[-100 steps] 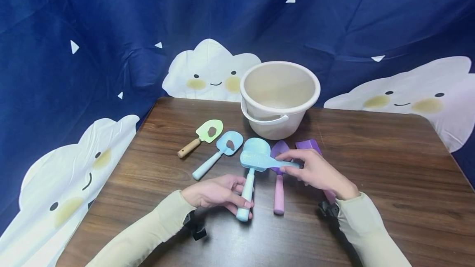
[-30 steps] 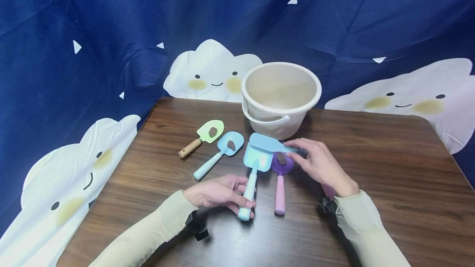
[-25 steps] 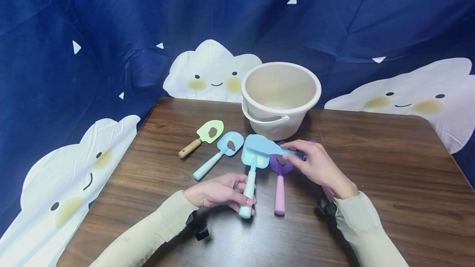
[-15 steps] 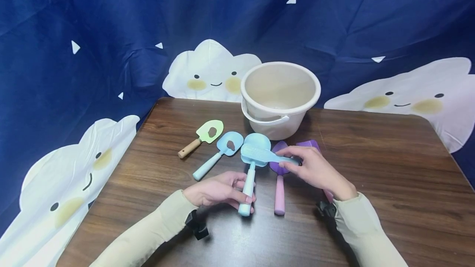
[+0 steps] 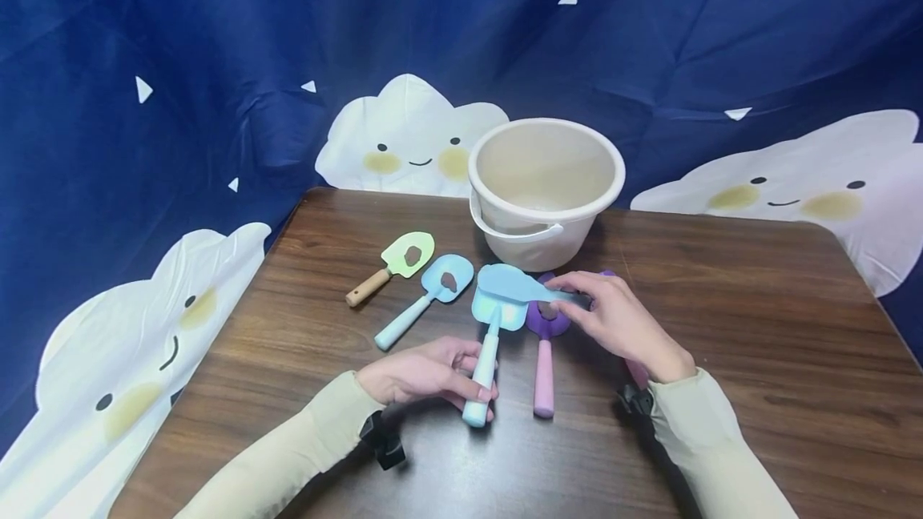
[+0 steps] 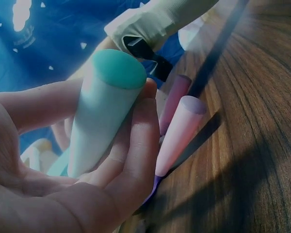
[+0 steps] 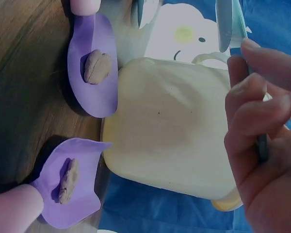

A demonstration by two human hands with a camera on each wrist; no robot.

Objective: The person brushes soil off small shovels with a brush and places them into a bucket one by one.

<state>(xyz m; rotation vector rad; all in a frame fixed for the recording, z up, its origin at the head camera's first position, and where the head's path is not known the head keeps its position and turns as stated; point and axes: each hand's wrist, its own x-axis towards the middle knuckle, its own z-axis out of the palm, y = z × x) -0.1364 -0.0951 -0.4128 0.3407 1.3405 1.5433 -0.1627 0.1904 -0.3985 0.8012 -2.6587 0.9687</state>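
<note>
My left hand (image 5: 425, 375) holds a light blue shovel (image 5: 481, 375) by its handle, thumb on top and fingers beneath. In the left wrist view the tapered handle (image 6: 102, 121) has a green end cap. With thumb and fingertips, my right hand (image 5: 623, 331) pinches a light blue brush (image 5: 508, 283) with a flat, paddle-like head. That head overlaps the upper part of the shovel's blade in the head view and hides it. A purple trowel (image 5: 544, 375) with a pink handle and a brown lump on its blade lies just below the right fingers.
A beige bucket (image 5: 544, 231) stands behind the tools. Left of the hands lie a blue shovel (image 5: 411, 315) and a green trowel (image 5: 389, 267), each bearing a brown lump. A purple shovel (image 7: 72, 179) with its own lump is mostly behind my right hand in the head view.
The brush dipped toward the middle of the shovel's blade half a second ago and is tilted back up toward its far edge now. My left hand stays almost still.
</note>
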